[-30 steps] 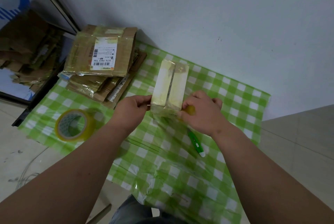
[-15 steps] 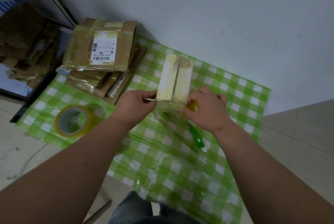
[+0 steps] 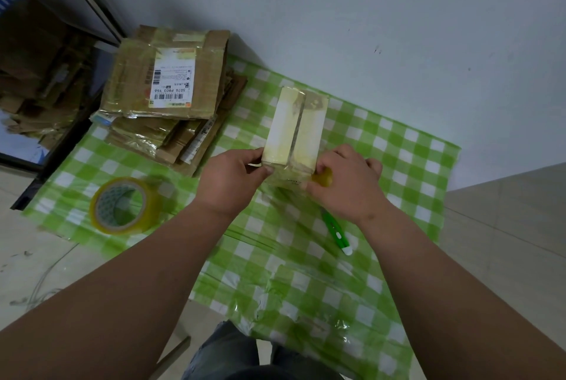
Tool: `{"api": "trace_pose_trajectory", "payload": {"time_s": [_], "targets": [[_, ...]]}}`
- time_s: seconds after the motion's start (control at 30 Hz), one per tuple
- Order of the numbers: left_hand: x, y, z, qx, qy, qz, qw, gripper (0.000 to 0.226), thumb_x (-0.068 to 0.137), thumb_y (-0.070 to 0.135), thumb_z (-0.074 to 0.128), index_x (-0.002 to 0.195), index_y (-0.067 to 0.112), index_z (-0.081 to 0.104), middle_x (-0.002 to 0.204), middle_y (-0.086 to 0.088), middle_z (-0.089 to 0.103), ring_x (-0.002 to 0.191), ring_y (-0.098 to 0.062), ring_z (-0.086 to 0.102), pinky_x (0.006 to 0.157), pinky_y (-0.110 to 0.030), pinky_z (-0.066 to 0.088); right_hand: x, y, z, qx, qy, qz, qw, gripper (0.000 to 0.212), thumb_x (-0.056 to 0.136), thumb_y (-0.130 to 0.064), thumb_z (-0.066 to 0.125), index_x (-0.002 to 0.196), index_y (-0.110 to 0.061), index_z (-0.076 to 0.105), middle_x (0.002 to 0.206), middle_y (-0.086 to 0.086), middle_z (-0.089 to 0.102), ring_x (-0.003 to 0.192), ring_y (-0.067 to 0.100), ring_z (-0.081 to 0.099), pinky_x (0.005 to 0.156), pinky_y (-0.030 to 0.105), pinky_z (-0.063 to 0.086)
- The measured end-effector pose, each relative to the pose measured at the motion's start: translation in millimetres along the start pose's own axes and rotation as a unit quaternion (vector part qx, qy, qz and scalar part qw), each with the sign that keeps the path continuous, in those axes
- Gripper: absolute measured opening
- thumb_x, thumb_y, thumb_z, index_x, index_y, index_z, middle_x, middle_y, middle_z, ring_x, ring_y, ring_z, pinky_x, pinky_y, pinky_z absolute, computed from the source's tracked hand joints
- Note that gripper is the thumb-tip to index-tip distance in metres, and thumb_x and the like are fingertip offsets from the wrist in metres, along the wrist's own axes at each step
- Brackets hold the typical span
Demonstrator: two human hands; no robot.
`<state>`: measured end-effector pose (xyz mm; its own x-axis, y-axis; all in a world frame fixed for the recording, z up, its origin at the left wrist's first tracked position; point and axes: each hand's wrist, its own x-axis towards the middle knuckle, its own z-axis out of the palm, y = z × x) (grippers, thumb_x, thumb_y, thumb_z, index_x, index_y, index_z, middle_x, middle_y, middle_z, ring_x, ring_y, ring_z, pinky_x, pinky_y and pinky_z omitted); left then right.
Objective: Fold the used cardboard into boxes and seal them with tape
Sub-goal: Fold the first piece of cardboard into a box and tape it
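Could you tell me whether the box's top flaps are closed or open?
Closed: the box has both top flaps lying flat, meeting along a centre seam under glossy tape.

A green-and-white checked cloth [image 3: 382,147] covers the table, wrinkled and glossy toward six o'clock. A green utility knife [image 3: 335,234] lies on it at about four o'clock from the centre, its white tip pointing down-right. A pale wall [image 3: 367,12] fills twelve o'clock, grey floor tiles [image 3: 505,226] sit at three o'clock, and a dark frame [image 3: 92,6] leans at ten o'clock.
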<state>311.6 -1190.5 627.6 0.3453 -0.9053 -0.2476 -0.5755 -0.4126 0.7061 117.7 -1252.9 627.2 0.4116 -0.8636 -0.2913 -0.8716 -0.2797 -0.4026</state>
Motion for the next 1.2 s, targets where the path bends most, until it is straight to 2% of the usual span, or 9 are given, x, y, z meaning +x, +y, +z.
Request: {"api": "trace_pose_trajectory", "payload": {"time_s": [0.13,0.23,0.3,0.47,0.63,0.73,0.9,1.1,1.2], "targets": [[4,-2,-8,0.031,-0.053,0.026,0.998,0.040,0.091,0.020,0.067,0.130,0.027,0.063,0.113,0.010,0.072,0.081,0.009,0.055,0.063,0.004,0.036,2,0,-5,0.037,-0.015,0.013,0.999,0.027,0.082,-0.059,0.057,0.079,-0.032,0.052,0.102,-0.010,0.047,0.103,0.014,0.047,0.092,0.037,0.021],[6,2,-13,0.034,-0.081,0.035,0.996,0.039,0.093,0.028,0.063,0.132,0.026,0.062,0.118,0.006,0.071,0.088,0.004,0.057,0.067,-0.003,0.040,2,-2,0,0.024,0.007,0.051,0.998,0.046,0.078,-0.074,0.053,0.070,-0.030,0.047,0.093,-0.011,0.047,0.093,0.014,0.046,0.089,0.038,0.025],[5,6,-11,0.035,-0.073,0.036,0.996,0.047,0.088,0.042,0.069,0.131,0.024,0.063,0.115,0.009,0.071,0.087,0.006,0.057,0.074,-0.013,0.043,2,-4,3,0.020,0.024,0.066,0.997,0.051,0.074,-0.079,0.053,0.067,-0.029,0.045,0.088,-0.014,0.043,0.089,0.014,0.047,0.086,0.037,0.025],[10,5,-2,0.066,-0.025,0.054,0.996,0.035,0.082,0.037,0.077,0.115,0.024,0.072,0.099,0.012,0.072,0.069,0.011,0.053,0.060,-0.003,0.034,5,-8,6,0.016,0.036,0.060,0.997,0.052,0.072,-0.079,0.056,0.065,-0.030,0.042,0.087,-0.013,0.043,0.088,0.015,0.048,0.087,0.037,0.027],[15,-6,-1,0.132,-0.027,0.106,0.985,0.023,0.086,0.041,0.071,0.100,0.023,0.075,0.088,0.004,0.072,0.080,-0.013,0.064,0.064,-0.028,0.045,6,-13,10,-0.051,0.058,0.043,0.996,0.054,0.076,-0.080,0.049,0.079,-0.026,0.052,0.098,-0.006,0.053,0.094,0.018,0.052,0.092,0.041,0.033],[17,-11,-1,0.156,-0.016,0.127,0.979,0.023,0.087,0.040,0.070,0.096,0.020,0.074,0.082,0.000,0.068,0.075,-0.018,0.060,0.061,-0.028,0.035,7,-17,13,-0.078,0.070,0.032,0.994,0.061,0.078,-0.080,0.046,0.090,-0.022,0.060,0.102,-0.004,0.055,0.097,0.020,0.053,0.092,0.042,0.035],[15,-11,-4,0.144,-0.023,0.147,0.978,0.019,0.086,0.038,0.072,0.089,0.019,0.072,0.079,0.002,0.064,0.074,-0.017,0.060,0.062,-0.027,0.039,6,-8,7,-0.053,0.017,-0.007,0.998,0.045,0.080,-0.070,0.054,0.082,-0.027,0.043,0.097,-0.009,0.044,0.099,0.019,0.050,0.095,0.044,0.035],[18,-8,-1,0.160,-0.004,0.142,0.977,0.025,0.087,0.040,0.070,0.094,0.016,0.074,0.080,-0.001,0.063,0.072,-0.018,0.056,0.062,-0.027,0.035,4,-10,19,-0.058,0.065,0.020,0.996,0.044,0.086,-0.065,0.055,0.092,-0.021,0.058,0.105,-0.001,0.054,0.099,0.024,0.053,0.094,0.045,0.039],[17,-7,-3,0.174,-0.016,0.143,0.974,0.025,0.089,0.041,0.067,0.094,0.017,0.072,0.079,0.002,0.059,0.072,-0.017,0.054,0.062,-0.028,0.035,4,-9,15,-0.046,0.046,0.015,0.998,0.040,0.086,-0.064,0.055,0.086,-0.024,0.050,0.103,-0.003,0.051,0.099,0.022,0.052,0.094,0.045,0.039]]}}
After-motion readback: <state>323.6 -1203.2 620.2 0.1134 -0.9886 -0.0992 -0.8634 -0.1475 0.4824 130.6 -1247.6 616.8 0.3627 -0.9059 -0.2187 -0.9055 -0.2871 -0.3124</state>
